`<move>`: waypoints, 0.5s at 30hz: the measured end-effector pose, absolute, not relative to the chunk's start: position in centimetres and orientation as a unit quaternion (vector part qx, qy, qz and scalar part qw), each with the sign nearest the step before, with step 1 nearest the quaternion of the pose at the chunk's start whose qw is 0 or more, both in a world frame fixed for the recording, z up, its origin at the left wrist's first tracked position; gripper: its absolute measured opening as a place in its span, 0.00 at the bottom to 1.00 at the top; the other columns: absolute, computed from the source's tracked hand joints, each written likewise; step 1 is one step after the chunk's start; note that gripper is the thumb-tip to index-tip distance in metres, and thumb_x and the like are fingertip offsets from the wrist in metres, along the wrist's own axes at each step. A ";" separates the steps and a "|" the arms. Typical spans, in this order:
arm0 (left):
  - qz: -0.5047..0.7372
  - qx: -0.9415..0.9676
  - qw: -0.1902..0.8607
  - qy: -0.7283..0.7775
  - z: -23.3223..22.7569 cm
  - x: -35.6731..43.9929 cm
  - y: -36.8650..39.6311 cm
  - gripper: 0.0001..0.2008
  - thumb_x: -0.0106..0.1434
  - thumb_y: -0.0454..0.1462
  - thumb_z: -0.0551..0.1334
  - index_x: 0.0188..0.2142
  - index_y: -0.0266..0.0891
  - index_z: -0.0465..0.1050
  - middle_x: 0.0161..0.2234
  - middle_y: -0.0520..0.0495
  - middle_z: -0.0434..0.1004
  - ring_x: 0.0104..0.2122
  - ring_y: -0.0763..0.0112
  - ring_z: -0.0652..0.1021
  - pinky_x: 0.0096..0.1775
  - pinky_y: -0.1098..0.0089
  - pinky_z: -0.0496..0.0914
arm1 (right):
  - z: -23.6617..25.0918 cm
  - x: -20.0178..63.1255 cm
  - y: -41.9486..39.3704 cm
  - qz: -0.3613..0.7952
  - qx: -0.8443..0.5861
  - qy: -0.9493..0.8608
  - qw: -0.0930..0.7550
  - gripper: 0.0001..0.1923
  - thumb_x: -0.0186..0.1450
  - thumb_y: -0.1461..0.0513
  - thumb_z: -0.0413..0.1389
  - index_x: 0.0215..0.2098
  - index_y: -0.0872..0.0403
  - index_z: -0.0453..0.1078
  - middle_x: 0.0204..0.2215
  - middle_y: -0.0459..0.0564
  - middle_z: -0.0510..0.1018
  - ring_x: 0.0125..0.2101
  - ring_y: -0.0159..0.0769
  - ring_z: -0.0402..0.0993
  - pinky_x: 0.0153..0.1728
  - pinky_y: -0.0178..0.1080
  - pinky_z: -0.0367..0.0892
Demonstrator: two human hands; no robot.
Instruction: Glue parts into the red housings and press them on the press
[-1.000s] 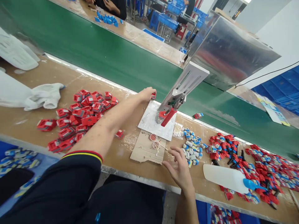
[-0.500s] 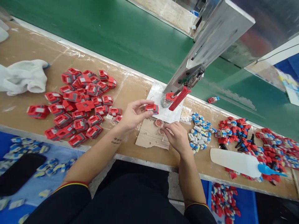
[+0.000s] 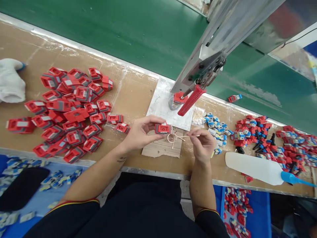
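Note:
My left hand (image 3: pixel 141 133) pinches a red and grey toy-car body (image 3: pixel 162 128) between thumb and fingers, its hollow side toward me. In my right hand (image 3: pixel 202 144) is a thin cotton swab (image 3: pixel 183 136), held almost level and pointing left. The swab's far end lies over a small round clear dish (image 3: pixel 170 140), just below the car body; I cannot tell whether it touches the dish. The dish rests on a piece of cardboard (image 3: pixel 158 150), where another short stick lies. Beyond my hands, a red part (image 3: pixel 178 98) sits under a red-handled toggle clamp (image 3: pixel 192 100).
Many red car bodies (image 3: pixel 75 115) are heaped at left, near a white glove (image 3: pixel 11 81). A bag of swabs (image 3: pixel 198 115), blue-and-white pieces (image 3: pixel 218 130), red assemblies (image 3: pixel 252 132) and a white bottle (image 3: pixel 254 168) lie at right. A green belt (image 3: pixel 111 36) runs behind.
My right hand has moved right and slightly away from the dish, and the swab now shows clearly in it. My left hand keeps the car body, now lower, close to the dish.

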State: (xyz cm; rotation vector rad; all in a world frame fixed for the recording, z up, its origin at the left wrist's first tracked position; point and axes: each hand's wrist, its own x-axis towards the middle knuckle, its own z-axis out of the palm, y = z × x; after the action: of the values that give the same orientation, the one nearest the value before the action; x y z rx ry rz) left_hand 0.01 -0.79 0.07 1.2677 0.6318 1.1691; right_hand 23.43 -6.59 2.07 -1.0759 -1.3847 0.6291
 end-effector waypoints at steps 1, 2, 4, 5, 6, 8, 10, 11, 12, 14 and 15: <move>0.516 0.564 0.590 0.260 0.0 0.2 -0.9 0.18 0.56 0.37 0.80 0.45 0.39 0.83 0.43 0.42 0.86 0.42 0.66 0.86 0.46 0.68 0.83 | 2.5 23.3 -6.6 0.272 -0.457 -0.584 0.613 0.06 0.69 0.59 0.64 0.36 0.49 0.73 0.28 0.45 0.82 0.29 0.36 0.80 0.30 0.39 0.73; 0.525 0.580 0.571 0.249 -0.1 0.3 -0.9 0.17 0.56 0.36 0.79 0.45 0.39 0.83 0.42 0.43 0.86 0.41 0.67 0.86 0.45 0.70 0.83 | 3.0 23.1 -6.6 0.270 -0.453 -0.575 0.625 0.07 0.69 0.58 0.64 0.36 0.49 0.73 0.27 0.45 0.82 0.28 0.36 0.80 0.30 0.39 0.74; 0.536 0.613 0.530 0.236 -0.1 0.5 -0.9 0.16 0.57 0.34 0.79 0.44 0.40 0.83 0.40 0.44 0.86 0.39 0.69 0.85 0.42 0.71 0.81 | 4.2 22.4 -6.5 0.259 -0.445 -0.570 0.640 0.08 0.69 0.57 0.65 0.36 0.49 0.72 0.27 0.45 0.83 0.28 0.36 0.81 0.30 0.40 0.75; 0.538 0.629 0.509 0.235 0.0 0.5 -0.9 0.16 0.57 0.34 0.78 0.45 0.40 0.83 0.40 0.44 0.86 0.39 0.69 0.85 0.41 0.71 0.81 | 4.7 22.0 -6.4 0.253 -0.442 -0.572 0.643 0.08 0.69 0.58 0.66 0.36 0.49 0.72 0.28 0.45 0.83 0.28 0.36 0.82 0.30 0.40 0.75; 0.540 0.645 0.487 0.235 0.0 0.5 -0.9 0.16 0.58 0.34 0.78 0.45 0.40 0.83 0.40 0.44 0.86 0.38 0.68 0.85 0.41 0.71 0.80 | 5.1 21.6 -6.3 0.250 -0.439 -0.575 0.643 0.08 0.68 0.58 0.67 0.36 0.49 0.72 0.28 0.45 0.84 0.28 0.36 0.82 0.30 0.40 0.76; 0.542 0.669 0.451 0.237 0.1 0.5 -0.9 0.17 0.57 0.34 0.78 0.46 0.41 0.83 0.40 0.44 0.86 0.38 0.68 0.85 0.42 0.69 0.80 | 5.4 20.7 -6.0 0.254 -0.435 -0.575 0.645 0.08 0.68 0.59 0.68 0.36 0.49 0.72 0.29 0.45 0.84 0.29 0.36 0.83 0.31 0.40 0.77; 0.543 0.683 0.429 0.235 0.1 0.5 -0.9 0.17 0.57 0.34 0.78 0.47 0.42 0.83 0.40 0.44 0.86 0.38 0.68 0.85 0.41 0.69 0.79 | 5.2 19.8 -5.9 0.268 -0.431 -0.564 0.651 0.07 0.68 0.60 0.68 0.36 0.49 0.73 0.30 0.45 0.85 0.29 0.35 0.84 0.32 0.39 0.79; 0.543 0.686 0.425 0.234 0.1 0.5 -0.9 0.18 0.57 0.34 0.78 0.47 0.42 0.83 0.40 0.44 0.86 0.38 0.68 0.85 0.41 0.69 0.79 | 4.9 19.4 -5.8 0.276 -0.431 -0.557 0.654 0.07 0.68 0.61 0.67 0.37 0.49 0.73 0.30 0.45 0.86 0.30 0.35 0.85 0.33 0.39 0.81; 0.543 0.687 0.422 0.233 0.0 0.5 -1.0 0.18 0.57 0.34 0.78 0.47 0.42 0.83 0.40 0.44 0.86 0.37 0.69 0.85 0.41 0.70 0.79 | 4.7 19.1 -5.9 0.283 -0.431 -0.552 0.656 0.06 0.68 0.61 0.67 0.37 0.49 0.74 0.31 0.44 0.86 0.31 0.35 0.85 0.34 0.39 0.82; 0.545 0.689 0.417 0.233 -0.1 0.6 -1.0 0.18 0.57 0.34 0.78 0.47 0.42 0.83 0.40 0.45 0.87 0.36 0.69 0.84 0.40 0.70 0.79 | 4.2 18.7 -6.0 0.294 -0.433 -0.548 0.653 0.05 0.68 0.61 0.67 0.38 0.49 0.75 0.32 0.44 0.86 0.33 0.37 0.87 0.37 0.42 0.85; 0.546 0.690 0.414 0.233 -0.1 0.6 -1.0 0.18 0.57 0.34 0.78 0.47 0.43 0.82 0.40 0.45 0.87 0.36 0.69 0.84 0.39 0.69 0.79 | 4.0 18.6 -6.1 0.300 -0.433 -0.547 0.650 0.04 0.68 0.61 0.67 0.39 0.49 0.76 0.32 0.44 0.87 0.34 0.38 0.88 0.38 0.42 0.85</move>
State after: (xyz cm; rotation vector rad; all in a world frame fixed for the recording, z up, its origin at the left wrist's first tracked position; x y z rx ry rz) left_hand 0.62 -1.02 -0.11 1.7345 0.5844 1.3726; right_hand 18.64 -6.10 4.01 -0.9846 -1.2435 0.6806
